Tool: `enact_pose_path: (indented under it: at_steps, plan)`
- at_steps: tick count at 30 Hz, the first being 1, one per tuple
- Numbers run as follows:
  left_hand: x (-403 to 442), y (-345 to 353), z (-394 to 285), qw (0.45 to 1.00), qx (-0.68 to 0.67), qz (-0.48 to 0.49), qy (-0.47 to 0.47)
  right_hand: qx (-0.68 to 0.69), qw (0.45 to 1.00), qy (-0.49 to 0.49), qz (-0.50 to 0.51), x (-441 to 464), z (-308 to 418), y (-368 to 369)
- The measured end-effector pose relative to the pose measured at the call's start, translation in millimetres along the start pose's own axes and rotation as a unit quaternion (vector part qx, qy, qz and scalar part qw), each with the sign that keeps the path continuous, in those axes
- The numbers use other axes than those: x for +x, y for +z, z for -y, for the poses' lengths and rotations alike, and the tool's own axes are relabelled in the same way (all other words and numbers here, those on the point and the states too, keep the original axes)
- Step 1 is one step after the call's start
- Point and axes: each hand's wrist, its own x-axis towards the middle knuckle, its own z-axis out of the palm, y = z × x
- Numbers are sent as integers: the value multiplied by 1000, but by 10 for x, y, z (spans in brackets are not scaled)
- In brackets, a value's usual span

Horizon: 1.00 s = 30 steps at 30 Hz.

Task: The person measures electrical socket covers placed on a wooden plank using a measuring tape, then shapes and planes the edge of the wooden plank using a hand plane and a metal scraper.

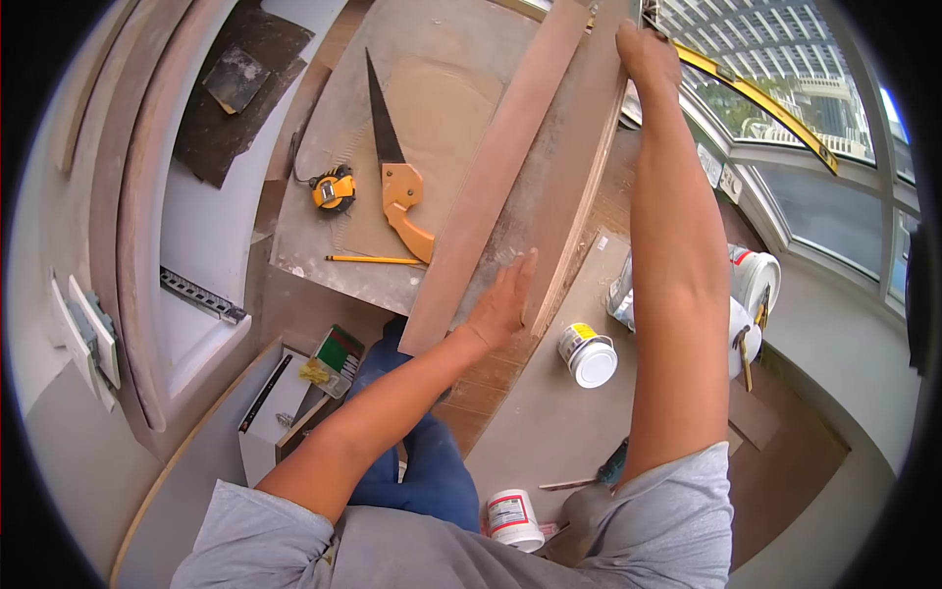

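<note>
A long wooden board (579, 137) runs from near my body up to the top of the view. My left hand (505, 302) rests on its near end, fingers outstretched. At the far end, my right hand (650, 61) curls over the board's right edge; its fingertips are partly hidden. Beside it on the left lies a narrower wooden strip (496, 177). Left of the strip, on the worktop (324, 108), are a handsaw (397, 187) with an orange handle, a yellow tape measure (334, 189) and a yellow pencil (378, 260).
A yellow spirit level (760, 98) leans by the window at upper right. White tubs (596, 363), (512, 518) and a larger bucket (754, 280) stand to the right and below. An open drawer box (270, 402) is at lower left, near a green-lidded case (339, 353).
</note>
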Motion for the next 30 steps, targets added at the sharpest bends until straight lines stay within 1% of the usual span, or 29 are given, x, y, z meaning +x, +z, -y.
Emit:
enact_pose_path:
  at_steps: [1, 2, 3, 5, 6, 8, 9, 10, 11, 12, 13, 15, 16, 18, 19, 20, 21, 23, 24, 25, 27, 29, 30]
  plan:
    - [44, -5, 15, 1000, 3, 1, -3, -1, 1000, 28, 0, -88, 32, -55]
    - [32, 23, 41, 999, 22, -13, 20, -9, 998, 69, 10, -315, -54, -79]
    - [-29, 70, 73, 998, 39, -23, 41, -13, 996, 86, 26, -641, -122, -108]
    - [-33, 89, 109, 998, 18, -20, 54, 40, 990, 137, -12, -1350, -95, -257]
    - [-63, 98, 108, 998, 20, -18, 53, 11, 998, 56, 25, -1700, -179, -268]
    - [-16, 108, 92, 996, 41, -39, 65, 16, 998, 64, -20, -2635, -250, -337]
    - [8, 157, 137, 996, 42, -41, 67, 37, 997, 39, -62, -3116, -334, -341]
    - [32, 223, 225, 993, 43, -59, 94, 53, 996, 65, -41, -3609, -359, -432]
    - [21, 272, 273, 989, 43, -75, 120, 38, 997, 65, -28, -4069, -472, -409]
    - [2, 250, 243, 988, 43, -75, 124, 79, 995, 63, -22, -4530, -537, -456]
    - [-19, 186, 181, 992, 24, -62, 110, 53, 994, 95, 3, -4941, -538, -535]
    - [-11, 126, 153, 993, 8, -56, 100, 81, 994, 66, -30, -5566, -673, -531]
    - [-8, 130, 156, 993, 14, -60, 96, 81, 994, 61, -33, -5576, -664, -534]
    - [-29, 150, 133, 993, 16, -65, 95, 63, 992, 106, 15, -5505, -642, -561]
    - [-23, 144, 117, 996, 5, -52, 75, 62, 993, 101, 11, -5263, -582, -573]
    - [-4, 131, 101, 998, -5, -42, 56, 40, 994, 105, 7, -4842, -476, -573]
    - [-25, 149, 104, 997, -6, -50, 61, 18, 994, 109, 3, -4450, -399, -537]
    - [10, 150, 135, 995, 3, -59, 78, 6, 995, 83, -53, -3760, -364, -341]
    - [2, 112, 104, 995, 1, -65, 81, -1, 996, 85, -36, -3404, -280, -357]
    - [-16, 63, 77, 997, 10, -45, 68, -8, 996, 91, -19, -3049, -190, -384]
    - [-43, -1, 35, 998, 16, -26, 55, 1, 998, 54, -39, -2373, -142, -311]
    - [-1, -37, 23, 999, 23, 2, 26, -37, 996, 76, -33, -1755, -3, -229]
    - [-32, -12, 8, 1000, 19, 5, 23, -55, 996, 67, -14, -1430, -23, -181]
